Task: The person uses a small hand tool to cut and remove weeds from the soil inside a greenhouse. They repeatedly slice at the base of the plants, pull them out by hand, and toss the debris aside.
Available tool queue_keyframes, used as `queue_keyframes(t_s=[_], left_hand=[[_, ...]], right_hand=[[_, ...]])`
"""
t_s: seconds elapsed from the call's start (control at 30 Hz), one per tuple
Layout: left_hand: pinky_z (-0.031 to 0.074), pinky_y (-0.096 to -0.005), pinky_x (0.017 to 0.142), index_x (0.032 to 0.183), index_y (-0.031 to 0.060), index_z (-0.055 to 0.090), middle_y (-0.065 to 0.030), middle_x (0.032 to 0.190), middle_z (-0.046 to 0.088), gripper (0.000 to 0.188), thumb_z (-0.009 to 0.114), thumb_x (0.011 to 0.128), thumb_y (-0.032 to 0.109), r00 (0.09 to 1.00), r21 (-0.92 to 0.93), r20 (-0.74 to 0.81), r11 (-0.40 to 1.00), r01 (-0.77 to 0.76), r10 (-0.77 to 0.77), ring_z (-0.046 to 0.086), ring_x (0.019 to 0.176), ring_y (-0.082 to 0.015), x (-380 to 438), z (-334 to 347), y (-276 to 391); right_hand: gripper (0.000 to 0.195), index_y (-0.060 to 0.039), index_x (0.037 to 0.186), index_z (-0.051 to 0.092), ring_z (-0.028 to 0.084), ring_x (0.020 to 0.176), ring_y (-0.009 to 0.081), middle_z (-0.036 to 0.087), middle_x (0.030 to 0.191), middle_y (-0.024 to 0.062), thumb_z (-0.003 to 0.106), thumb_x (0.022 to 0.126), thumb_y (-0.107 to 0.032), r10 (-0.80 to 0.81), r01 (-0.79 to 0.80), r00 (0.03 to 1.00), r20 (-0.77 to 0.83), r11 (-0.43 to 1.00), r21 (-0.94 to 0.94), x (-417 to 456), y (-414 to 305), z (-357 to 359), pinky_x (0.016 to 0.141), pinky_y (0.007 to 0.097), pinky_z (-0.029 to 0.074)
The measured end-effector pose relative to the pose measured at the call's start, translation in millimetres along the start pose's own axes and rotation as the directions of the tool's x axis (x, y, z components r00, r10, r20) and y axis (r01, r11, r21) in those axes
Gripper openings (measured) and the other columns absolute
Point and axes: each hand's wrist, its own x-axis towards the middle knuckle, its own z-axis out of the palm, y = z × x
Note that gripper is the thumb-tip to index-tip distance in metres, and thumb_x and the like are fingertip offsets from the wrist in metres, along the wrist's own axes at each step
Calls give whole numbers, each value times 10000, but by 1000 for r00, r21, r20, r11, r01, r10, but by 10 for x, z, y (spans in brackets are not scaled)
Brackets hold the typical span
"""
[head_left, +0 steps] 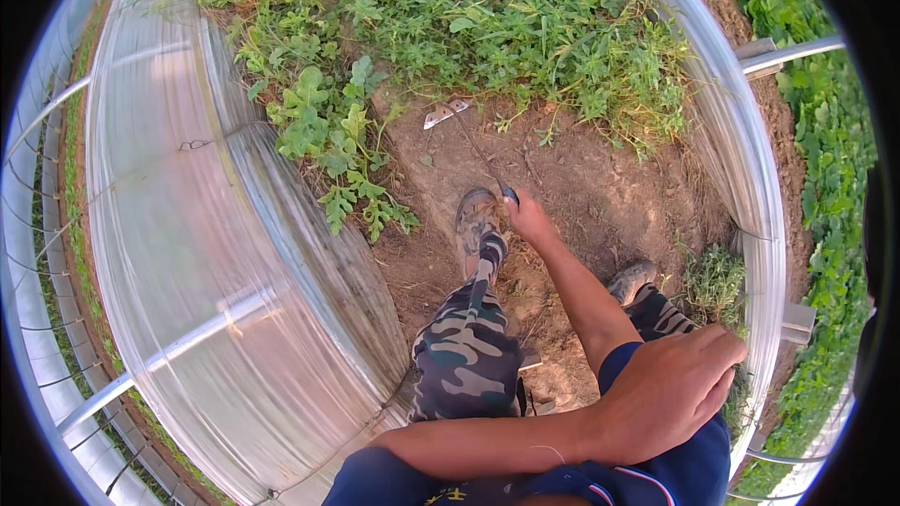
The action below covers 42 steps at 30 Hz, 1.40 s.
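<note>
My right hand (529,219) grips the dark blue handle end of a hand hoe (481,151). Its thin metal shaft runs forward to a flat blade with holes (445,114), which lies on the bare soil at the edge of the weeds (492,21). My left forearm crosses in front of my body. At its end, my left hand (668,393) is curled into a fist over my right upper arm, with nothing seen in it; the palm side is hidden. A lobed-leaf vine plant (337,133) grows left of the blade.
Rolled clear plastic sheeting (204,225) curves along my left, crossed by metal greenhouse pipes (176,351). More bunched film (752,154) bounds the right, with leafy crop rows (830,176) beyond. My muddy shoes (478,214) stand on bare soil (598,190). A small weed clump (716,281) grows at right.
</note>
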Motion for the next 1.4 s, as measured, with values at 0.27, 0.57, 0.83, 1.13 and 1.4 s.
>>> queue_keyframes(t_s=[0.27, 0.57, 0.83, 1.13, 1.4], left_hand=[[425, -314, 608, 991, 24, 579, -67, 763, 515, 146, 621, 856, 56, 985, -304, -24, 940, 155, -170, 527, 667, -190, -170, -215, -185], [434, -273, 598, 996, 40, 634, -40, 784, 587, 163, 642, 836, 72, 963, -328, -73, 919, 222, -258, 562, 667, -155, -160, -263, -194], [442, -263, 592, 996, 42, 631, -39, 788, 575, 158, 636, 839, 66, 946, -409, 18, 861, 301, -323, 571, 675, -136, -128, -159, -146], [471, -285, 637, 994, 31, 625, -73, 874, 624, 144, 623, 854, 67, 943, -439, -15, 850, 293, -333, 606, 731, -178, -140, -81, -99], [463, -270, 618, 986, 26, 627, -68, 842, 611, 144, 633, 845, 54, 956, -386, 19, 880, 278, -294, 595, 716, -166, -143, -93, -125]], right_hand=[[373, -61, 1127, 530, 614, 896, 465, 647, 929, 272, 461, 961, -388, -41, 31, 992, -116, 996, -87, 1199, -341, -439, 785, 543, 477], [407, -123, 1284, 442, 627, 931, 432, 652, 996, 250, 417, 982, -394, 48, -40, 999, 17, 948, -315, 696, 631, -952, 807, 528, 487], [378, -64, 1162, 493, 610, 877, 478, 642, 891, 284, 439, 975, -389, -48, 44, 997, -64, 997, -61, 925, 138, -620, 771, 554, 471], [395, -121, 1244, 462, 613, 834, 480, 635, 862, 283, 487, 955, -389, 94, -95, 995, -21, 994, -62, -590, 1396, -306, 709, 549, 475], [387, -104, 1241, 459, 617, 868, 456, 644, 936, 263, 434, 979, -387, 38, -28, 997, 74, 992, -125, 102, 731, -476, 741, 546, 475]])
